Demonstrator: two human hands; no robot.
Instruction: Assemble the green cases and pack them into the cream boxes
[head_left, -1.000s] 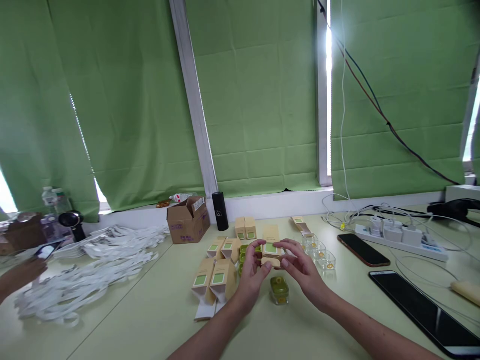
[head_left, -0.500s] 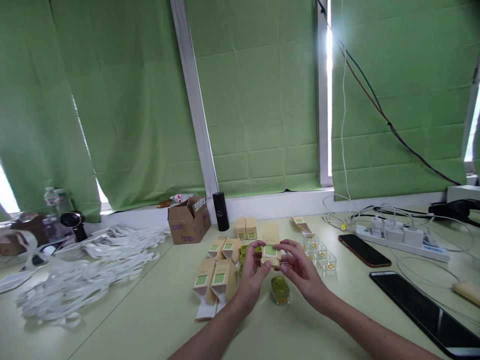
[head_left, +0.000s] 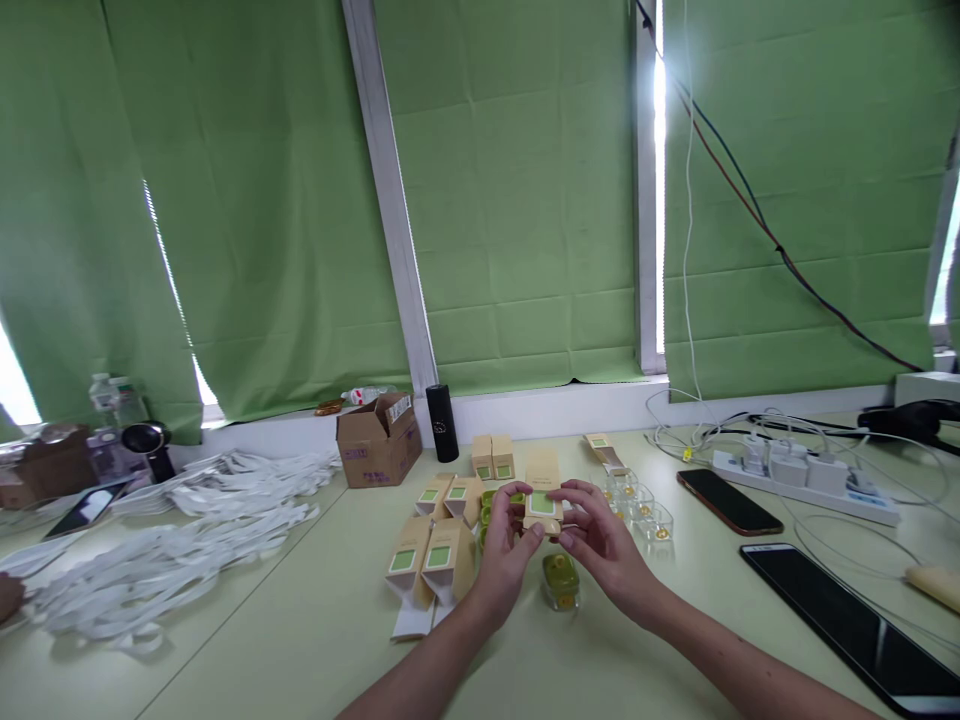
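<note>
Between both hands, above the table, is a small tan cardboard box (head_left: pixel 541 503) with a green square on its face. My left hand (head_left: pixel 506 560) grips its left side, thumb at the lower edge. From the right, the fingers of my right hand (head_left: pixel 604 550) close on its other side. Just below stands a small clear container with a green lid (head_left: pixel 561 580). Left of my hands are several similar tan boxes (head_left: pixel 431 560), some with flaps open. More green-topped pieces show partly behind my left hand. Clear containers (head_left: pixel 637 508) with yellow spots stand beyond my right hand.
White straps (head_left: pixel 202 540) lie in a heap at left. A brown carton (head_left: pixel 379 445) and a black cylinder (head_left: pixel 442 424) stand at the back. On the right are a phone (head_left: pixel 729 501), a black tablet-like device (head_left: pixel 855 620) and a power strip (head_left: pixel 806 482) with cables.
Both hands stay nearly in place around the small box, with only slight finger movement. At far left, a raised white strap has come down and a blurred dark shape appears at the edge.
</note>
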